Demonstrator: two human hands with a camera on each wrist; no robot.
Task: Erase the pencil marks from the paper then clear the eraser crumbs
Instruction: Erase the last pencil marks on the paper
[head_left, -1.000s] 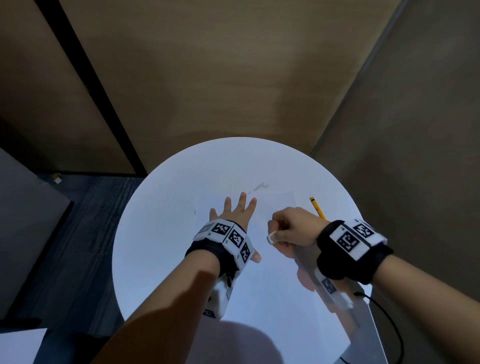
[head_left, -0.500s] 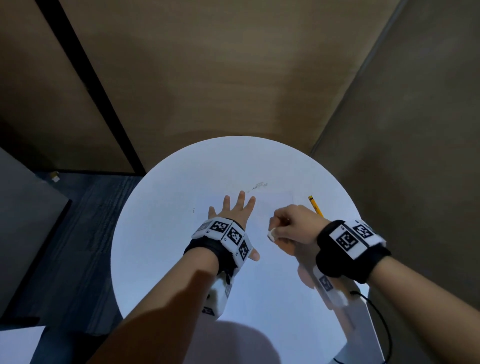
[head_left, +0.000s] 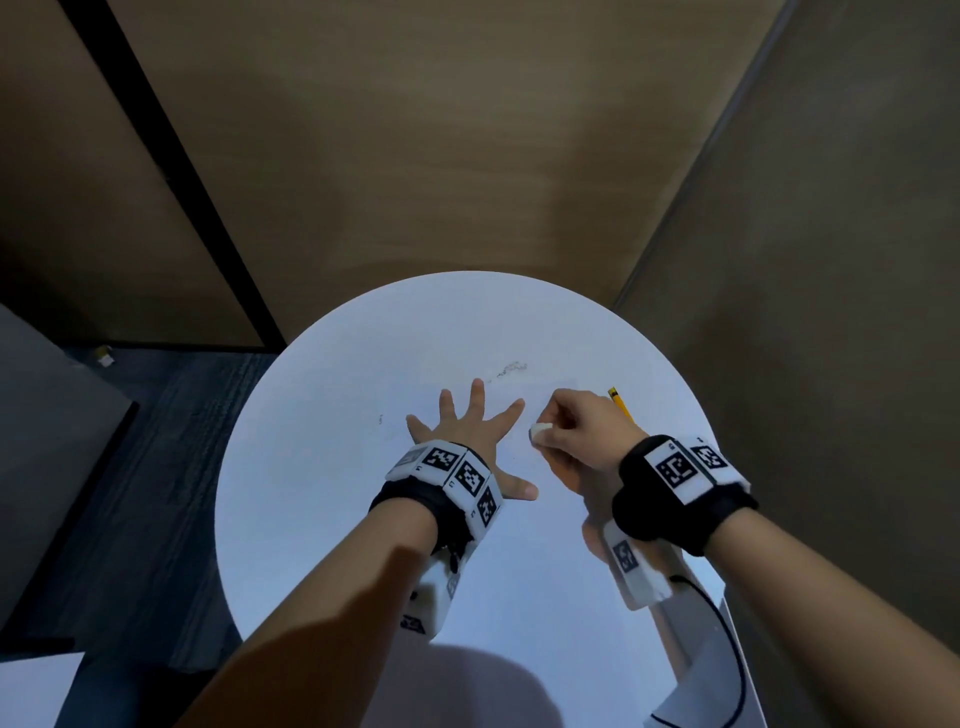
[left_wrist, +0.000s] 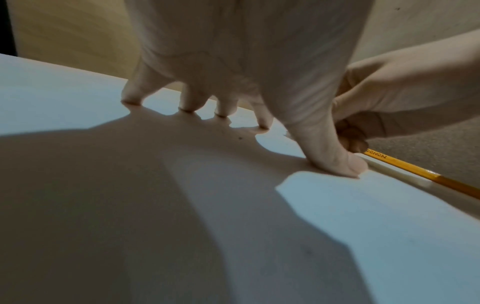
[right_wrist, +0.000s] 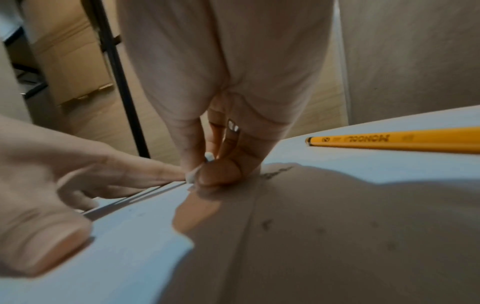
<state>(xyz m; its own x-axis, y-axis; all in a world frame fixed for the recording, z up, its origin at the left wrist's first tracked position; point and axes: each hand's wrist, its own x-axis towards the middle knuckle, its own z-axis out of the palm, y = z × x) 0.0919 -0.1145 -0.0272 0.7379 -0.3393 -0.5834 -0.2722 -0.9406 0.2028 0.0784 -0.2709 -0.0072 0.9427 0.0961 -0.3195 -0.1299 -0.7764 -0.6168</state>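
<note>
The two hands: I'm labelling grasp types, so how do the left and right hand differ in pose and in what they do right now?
The left hand lies flat with fingers spread, pressing on the paper; the right hand is curled. The left hand holds nothing, while the right hand pinches a white eraser. The yellow pencil lies just beyond the right hand, away from the left hand. Both wear black wrist bands with markers and work over the white round table.
</note>
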